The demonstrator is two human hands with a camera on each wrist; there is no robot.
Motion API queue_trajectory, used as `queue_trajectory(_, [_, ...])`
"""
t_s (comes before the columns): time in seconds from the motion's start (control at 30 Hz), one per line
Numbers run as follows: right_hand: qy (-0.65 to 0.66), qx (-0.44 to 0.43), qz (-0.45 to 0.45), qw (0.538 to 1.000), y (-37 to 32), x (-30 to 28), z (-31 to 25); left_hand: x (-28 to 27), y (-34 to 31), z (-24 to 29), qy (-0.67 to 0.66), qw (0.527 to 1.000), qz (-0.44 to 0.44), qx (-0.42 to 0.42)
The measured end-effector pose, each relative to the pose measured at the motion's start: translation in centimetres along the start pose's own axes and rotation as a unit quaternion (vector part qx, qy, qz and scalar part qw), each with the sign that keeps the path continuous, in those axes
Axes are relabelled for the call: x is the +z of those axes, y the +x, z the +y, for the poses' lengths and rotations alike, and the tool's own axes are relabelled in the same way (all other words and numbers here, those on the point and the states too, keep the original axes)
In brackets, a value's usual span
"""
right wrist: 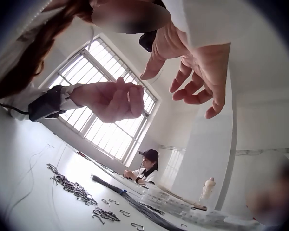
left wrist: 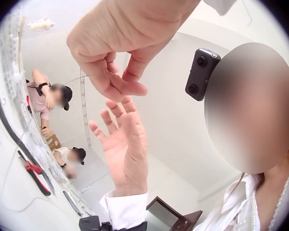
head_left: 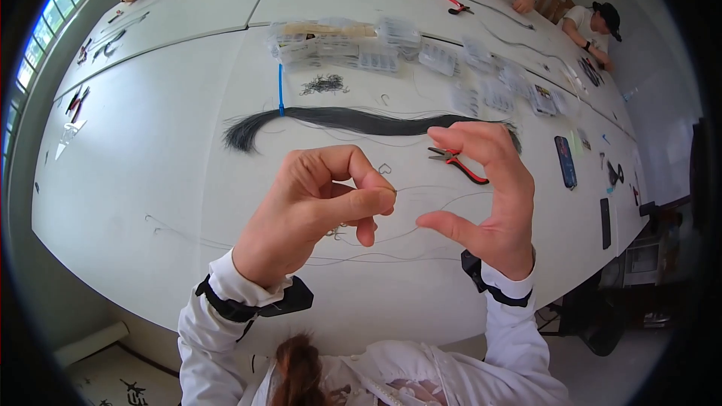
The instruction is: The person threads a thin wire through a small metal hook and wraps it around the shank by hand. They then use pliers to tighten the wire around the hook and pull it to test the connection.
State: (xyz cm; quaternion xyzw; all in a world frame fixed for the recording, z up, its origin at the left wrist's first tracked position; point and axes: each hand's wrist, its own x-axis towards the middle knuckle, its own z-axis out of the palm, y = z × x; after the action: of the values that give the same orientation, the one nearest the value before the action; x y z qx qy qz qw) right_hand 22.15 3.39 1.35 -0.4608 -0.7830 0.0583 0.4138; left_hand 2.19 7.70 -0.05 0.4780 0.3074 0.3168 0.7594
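In the head view the left hand [head_left: 316, 199] pinches a thin line [head_left: 432, 187] between thumb and forefinger; whatever small thing lies in the pinch is too small to tell. The right hand [head_left: 492, 199] is held to its right, thumb and fingers wide apart, with no object gripped. The line loops between the two hands above the table. Beyond them lies a long dark bundle of strands [head_left: 361, 121] with a blue tie [head_left: 281, 90]. Red-handled pliers [head_left: 460, 165] lie behind the right hand.
Clear plastic boxes [head_left: 376, 59] and a pile of dark hooks [head_left: 325, 84] are at the back of the white table [head_left: 135, 180]. A phone [head_left: 565, 162] lies at the right. Other people sit along the far edges.
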Motion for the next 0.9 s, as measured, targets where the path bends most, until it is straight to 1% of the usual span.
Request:
queue_trajectory(0.03, [0.057, 0.033, -0.005, 0.998, -0.1, 0.2, 0.2, -0.1, 0.1, 0.0, -0.008, 1.000, 0.011, 0.015])
queue_trajectory(0.07, [0.061, 0.031, -0.006, 0.998, -0.3, 0.3, 0.4, -0.1, 0.1, 0.0, -0.015, 0.999, 0.023, 0.029])
queue_trajectory(0.1, [0.175, 0.160, -0.082, 0.968, -0.6, 0.4, 0.6, -0.1, 0.1, -0.2, -0.014, 0.999, 0.028, 0.029])
queue_trajectory(0.13, [0.281, 0.284, -0.155, 0.903, -1.0, 0.6, 0.7, -0.1, 0.1, -0.4, -0.030, 0.998, 0.036, 0.040])
queue_trajectory(0.17, [0.386, 0.322, -0.179, 0.846, -1.3, 1.4, 0.5, 0.0, 0.1, -0.5, -0.046, 0.997, 0.042, 0.052])
queue_trajectory(0.2, [0.387, 0.320, -0.179, 0.846, -1.4, 2.2, 0.4, -0.1, 0.1, -0.6, -0.045, 0.997, 0.043, 0.053])
queue_trajectory(0.23, [0.473, 0.337, -0.222, 0.783, -1.5, 3.0, 0.2, -0.1, 0.0, -0.6, -0.062, 0.996, 0.030, 0.055])
queue_trajectory(0.27, [0.552, 0.349, -0.261, 0.711, -1.5, 3.8, 0.1, 0.0, -0.1, -0.6, -0.078, 0.995, 0.016, 0.056])
queue_trajectory(0.3, [0.563, 0.374, -0.287, 0.679, -1.7, 4.6, -0.2, 0.3, -0.2, -0.5, -0.078, 0.995, 0.025, 0.050])
queue_trajectory(0.33, [0.563, 0.372, -0.283, 0.682, -1.9, 5.5, -0.2, 0.4, -0.3, -0.4, -0.074, 0.996, 0.021, 0.051])
queue_trajectory(0.4, [0.676, 0.422, -0.206, 0.568, -2.4, 6.4, -0.3, 0.7, -0.6, -0.4, -0.103, 0.993, 0.024, 0.050])
queue_trajectory(0.43, [0.727, 0.362, -0.196, 0.551, -2.1, 5.8, 0.1, 0.8, -0.8, -0.2, -0.101, 0.994, 0.018, 0.048])
queue_trajectory(0.47, [0.727, 0.361, -0.189, 0.553, -2.1, 5.5, 0.4, 0.8, -1.1, 0.3, -0.065, 0.997, 0.031, 0.040])
queue_trajectory(0.5, [0.713, 0.384, -0.086, 0.580, -2.3, 5.4, 0.9, 0.8, -1.3, 0.6, -0.029, 0.998, 0.043, 0.032])
queue_trajectory(0.53, [0.691, 0.403, 0.018, 0.599, -2.4, 5.0, 1.3, 0.8, -1.3, 0.7, -0.027, 0.998, 0.037, 0.031])
queue_trajectory(0.6, [0.677, 0.399, 0.149, 0.600, -2.2, 2.9, 2.7, 0.8, -1.3, 0.8, 0.000, 0.998, 0.056, 0.035])
queue_trajectory(0.63, [0.677, 0.376, 0.191, 0.603, -2.4, 1.6, 3.6, 0.7, -1.2, 0.7, 0.000, 0.998, 0.054, 0.037])
queue_trajectory(0.67, [0.676, 0.352, 0.232, 0.605, -2.9, 0.2, 4.8, 0.5, -1.0, 0.3, 0.014, 0.996, 0.070, 0.059])
queue_trajectory(0.7, [0.679, 0.326, 0.249, 0.609, -3.6, -1.3, 6.1, 0.4, -0.7, 0.1, 0.028, 0.993, 0.087, 0.080])
queue_trajectory(0.73, [0.682, 0.299, 0.267, 0.612, -4.3, -2.9, 7.4, 0.1, -0.6, 0.0, 0.028, 0.993, 0.085, 0.082])
queue_trajectory(0.77, [0.680, 0.298, 0.269, 0.613, -5.0, -4.3, 8.4, -0.3, -0.5, 0.0, 0.031, 0.993, 0.084, 0.080])
queue_trajectory(0.83, [0.652, 0.269, 0.316, 0.634, -6.5, -6.8, 9.6, -0.7, -0.2, 0.1, 0.034, 0.993, 0.087, 0.075])
queue_trajectory(0.87, [0.649, 0.267, 0.322, 0.636, -6.9, -7.6, 9.9, -0.9, 0.0, 0.0, 0.035, 0.993, 0.080, 0.074])
queue_trajectory(0.9, [0.630, 0.271, 0.347, 0.639, -7.2, -8.5, 10.1, -1.1, 0.1, -0.1, 0.045, 0.992, 0.092, 0.073])
